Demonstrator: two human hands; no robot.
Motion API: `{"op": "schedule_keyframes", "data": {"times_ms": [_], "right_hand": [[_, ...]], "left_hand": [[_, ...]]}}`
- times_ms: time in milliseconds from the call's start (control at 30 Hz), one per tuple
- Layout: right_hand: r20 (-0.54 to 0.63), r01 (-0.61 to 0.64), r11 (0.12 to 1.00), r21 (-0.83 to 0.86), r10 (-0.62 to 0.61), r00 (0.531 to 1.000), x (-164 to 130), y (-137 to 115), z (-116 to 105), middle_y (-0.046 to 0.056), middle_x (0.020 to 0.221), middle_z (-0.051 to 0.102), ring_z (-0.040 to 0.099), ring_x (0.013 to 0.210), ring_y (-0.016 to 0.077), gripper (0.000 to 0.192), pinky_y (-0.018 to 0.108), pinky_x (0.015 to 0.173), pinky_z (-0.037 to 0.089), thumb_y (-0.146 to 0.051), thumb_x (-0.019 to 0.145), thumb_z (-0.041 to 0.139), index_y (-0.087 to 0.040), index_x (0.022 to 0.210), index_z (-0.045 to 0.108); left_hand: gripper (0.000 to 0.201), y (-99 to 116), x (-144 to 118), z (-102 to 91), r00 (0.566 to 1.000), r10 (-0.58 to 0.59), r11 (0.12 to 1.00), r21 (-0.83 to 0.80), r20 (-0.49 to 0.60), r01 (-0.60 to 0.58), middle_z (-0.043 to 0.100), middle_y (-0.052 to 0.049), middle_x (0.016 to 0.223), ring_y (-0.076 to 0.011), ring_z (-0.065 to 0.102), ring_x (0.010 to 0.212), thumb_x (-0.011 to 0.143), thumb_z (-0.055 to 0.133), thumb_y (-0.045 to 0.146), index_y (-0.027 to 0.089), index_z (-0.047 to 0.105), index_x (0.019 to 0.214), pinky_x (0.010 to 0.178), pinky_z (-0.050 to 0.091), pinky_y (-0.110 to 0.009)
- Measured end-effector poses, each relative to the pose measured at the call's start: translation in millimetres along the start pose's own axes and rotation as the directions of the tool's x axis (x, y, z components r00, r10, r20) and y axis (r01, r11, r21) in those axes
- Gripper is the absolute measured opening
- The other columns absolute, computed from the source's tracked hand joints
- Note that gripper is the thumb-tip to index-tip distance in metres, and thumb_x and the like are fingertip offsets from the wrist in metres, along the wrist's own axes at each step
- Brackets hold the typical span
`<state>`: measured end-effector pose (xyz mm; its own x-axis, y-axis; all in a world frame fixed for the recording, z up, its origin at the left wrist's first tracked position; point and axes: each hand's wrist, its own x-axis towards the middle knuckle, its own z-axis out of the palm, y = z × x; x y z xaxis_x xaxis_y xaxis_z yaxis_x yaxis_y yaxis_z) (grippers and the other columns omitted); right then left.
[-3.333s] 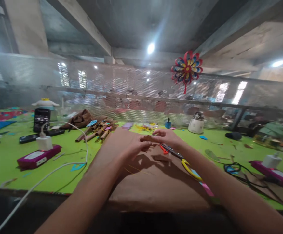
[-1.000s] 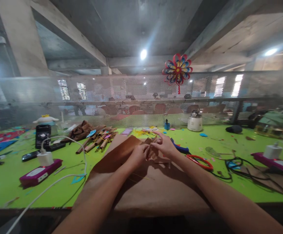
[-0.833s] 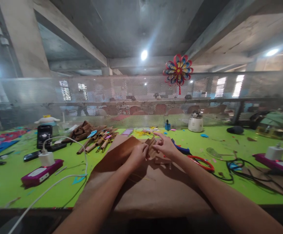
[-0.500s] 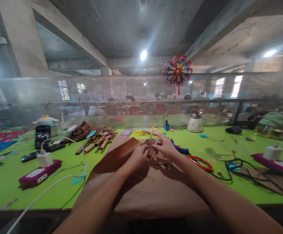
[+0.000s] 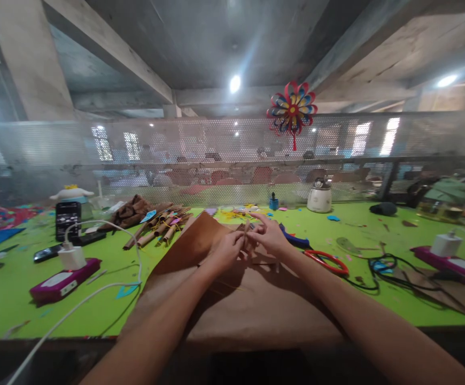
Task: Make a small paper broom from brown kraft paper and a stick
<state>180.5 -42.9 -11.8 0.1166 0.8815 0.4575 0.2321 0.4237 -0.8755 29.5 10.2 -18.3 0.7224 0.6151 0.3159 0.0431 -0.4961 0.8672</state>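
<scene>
My left hand (image 5: 229, 247) and my right hand (image 5: 270, 235) meet over a large sheet of brown paper (image 5: 256, 315) on the table. Between them is a small folded piece of brown paper (image 5: 249, 243), pinched by the fingers of both hands. The right index finger sticks out away from the pinch. To the left of my hands, the sheet's far left part (image 5: 194, 238) rises in a curl. Part of the folded piece is hidden behind my fingers.
Brown paper rolls (image 5: 162, 230) lie at the back left beside crumpled brown cloth or paper (image 5: 132, 209). Purple power strips (image 5: 66, 280) sit on both sides, a white cable crossing the left. Red-handled scissors (image 5: 326, 262), black cord (image 5: 380, 270) and a white bottle (image 5: 319, 198) are to the right.
My hands stay together at the folded brown paper, with small finger shifts. The sheet's raised left part stands higher now. The whole view has moved slightly.
</scene>
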Motion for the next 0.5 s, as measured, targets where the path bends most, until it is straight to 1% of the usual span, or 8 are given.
{"op": "schedule_keyframes", "data": {"times_ms": [33,100,267,333,400,500], "right_hand": [[0.011,-0.008,1.000,0.018,0.008,1.000,0.1,0.4,0.1,-0.006,0.053,0.054,0.048,0.047,0.0129,0.066,0.026,0.051,0.041,-0.022,0.063,0.062,-0.022,0.127,0.047],[0.028,-0.010,0.999,0.049,0.009,1.000,0.2,1.1,0.6,-0.007,0.053,0.054,0.048,0.046,0.0125,0.067,0.026,0.051,0.041,-0.022,0.062,0.063,-0.022,0.127,0.046],[0.029,0.014,0.996,0.090,-0.017,0.999,0.2,2.3,2.8,-0.008,0.052,0.055,0.050,0.048,0.0126,0.066,0.027,0.053,0.043,-0.021,0.062,0.063,-0.020,0.126,0.045],[0.026,0.013,0.995,0.101,-0.016,1.000,0.7,3.4,3.0,-0.008,0.052,0.054,0.050,0.047,0.0122,0.067,0.026,0.052,0.042,-0.022,0.062,0.063,-0.019,0.126,0.044],[0.020,0.013,0.994,0.104,-0.015,1.000,1.7,4.5,2.7,-0.009,0.052,0.054,0.049,0.046,0.0117,0.068,0.026,0.052,0.042,-0.022,0.061,0.063,-0.018,0.127,0.044],[0.024,0.014,0.995,0.100,-0.017,1.000,3.0,5.4,2.1,-0.008,0.053,0.055,0.050,0.046,0.0116,0.068,0.026,0.051,0.043,-0.021,0.062,0.062,-0.017,0.127,0.043]], "left_hand": [[0.030,1.1,0.3,-0.3,1.000,-0.007,1.000,-0.030,0.006,0.007,0.065,-0.009,0.087,-0.0156,0.063,0.066,0.086,0.044,0.034,0.012,0.060,0.099,0.054,0.050,-0.026],[0.031,1.4,0.8,-1.0,1.000,-0.020,0.999,-0.027,0.002,0.020,0.064,-0.010,0.088,-0.0151,0.063,0.064,0.086,0.043,0.035,0.012,0.058,0.101,0.053,0.050,-0.025],[0.037,-3.3,0.7,-2.0,1.000,0.004,0.997,0.081,-0.008,-0.003,0.064,-0.008,0.087,-0.0146,0.063,0.064,0.088,0.042,0.036,0.014,0.053,0.114,0.052,0.049,-0.024],[0.038,-1.9,-0.9,-2.5,0.999,0.029,0.993,0.114,0.012,-0.031,0.064,-0.009,0.089,-0.0150,0.063,0.065,0.088,0.041,0.035,0.014,0.052,0.118,0.053,0.049,-0.024],[0.038,1.7,-3.0,-3.2,0.997,0.056,0.993,0.098,0.050,-0.061,0.063,-0.010,0.093,-0.0160,0.064,0.069,0.089,0.040,0.035,0.014,0.052,0.118,0.055,0.050,-0.025],[0.039,5.9,-4.9,-4.0,0.993,0.081,0.996,0.030,0.091,-0.084,0.063,-0.010,0.095,-0.0182,0.065,0.076,0.090,0.038,0.036,0.014,0.051,0.119,0.059,0.052,-0.027]]}}
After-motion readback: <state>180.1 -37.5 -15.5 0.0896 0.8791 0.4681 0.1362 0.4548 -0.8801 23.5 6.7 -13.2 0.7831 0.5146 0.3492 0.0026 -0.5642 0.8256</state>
